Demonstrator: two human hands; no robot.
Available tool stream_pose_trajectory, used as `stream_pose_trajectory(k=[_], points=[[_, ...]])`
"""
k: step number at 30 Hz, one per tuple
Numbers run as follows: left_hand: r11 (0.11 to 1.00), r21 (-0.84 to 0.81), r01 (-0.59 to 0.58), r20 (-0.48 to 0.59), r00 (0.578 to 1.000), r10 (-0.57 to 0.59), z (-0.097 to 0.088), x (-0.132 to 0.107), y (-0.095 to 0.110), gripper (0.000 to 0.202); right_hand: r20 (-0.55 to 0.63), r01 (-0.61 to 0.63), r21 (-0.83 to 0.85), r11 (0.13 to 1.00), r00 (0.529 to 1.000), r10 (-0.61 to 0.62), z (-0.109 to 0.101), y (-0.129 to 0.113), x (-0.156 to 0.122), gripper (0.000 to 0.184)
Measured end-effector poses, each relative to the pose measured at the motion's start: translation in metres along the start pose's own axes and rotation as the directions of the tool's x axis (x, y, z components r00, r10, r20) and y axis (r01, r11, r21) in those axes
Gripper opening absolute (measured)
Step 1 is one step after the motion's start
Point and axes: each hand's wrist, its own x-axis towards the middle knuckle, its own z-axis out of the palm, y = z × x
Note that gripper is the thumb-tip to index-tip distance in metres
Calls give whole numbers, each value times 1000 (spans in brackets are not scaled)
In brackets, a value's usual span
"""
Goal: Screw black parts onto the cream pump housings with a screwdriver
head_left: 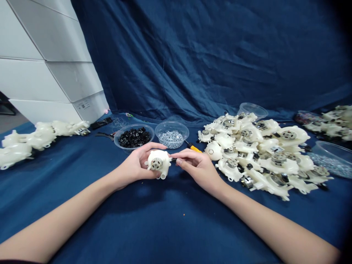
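My left hand [137,165] is closed round a small white plastic pump housing [158,163] with a round metal motor face, held just above the blue cloth. My right hand [196,167] meets it from the right, its thumb and fingers pinched at the housing's edge; what they pinch is too small to make out. Behind my right hand a yellow-handled screwdriver [194,148] lies on the cloth.
A clear bowl of black parts [134,137] and a clear bowl of silver screws [172,138] stand behind my hands. A large heap of white housings [261,154] fills the right. More housings [33,141] line the left, and clear tubs [332,157] stand far right.
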Motion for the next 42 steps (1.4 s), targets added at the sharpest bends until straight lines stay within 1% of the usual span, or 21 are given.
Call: stream_pose_trajectory(k=[6,9,14,18,21,25,28,30,34,39,42], points=[[999,35,-19,18,1000,19,-1,-1,-1,69,-4,6,-32,999,1000,-6,0,2,-2,18],[998,47,-49,31,998,47,-2,-1,-3,66,-15,4,-59,998,1000,-5,0,2,-3,18],[987,101,-129,37,991,126,-4,0,-5,58,0,-37,9,999,999,37,2,2,-4,19],[969,163,-184,-11,982,188,-2,-1,-4,58,-14,-26,63,998,1000,27,2,3,-3,19],[965,177,-191,-74,976,207,-1,0,-3,60,-28,-25,96,995,999,28,1,5,-2,22],[966,185,-181,-106,974,203,-2,3,-3,61,-29,19,25,1000,999,-18,-1,7,-2,32],[965,191,-181,-106,973,203,-1,3,-4,60,-2,85,-66,994,996,-85,-2,6,-3,31],[964,194,-184,-101,973,206,-1,3,-4,60,7,106,-114,988,994,-106,-2,4,-3,28],[965,183,-187,-90,974,206,-1,2,-5,59,-7,63,-87,994,998,-64,0,2,-2,21],[972,155,-178,-50,981,188,-2,2,-6,59,-35,-22,-42,999,999,20,3,1,-5,28],[971,144,-189,-15,981,193,0,1,-6,57,-24,-38,-23,999,999,37,3,0,-5,30]])
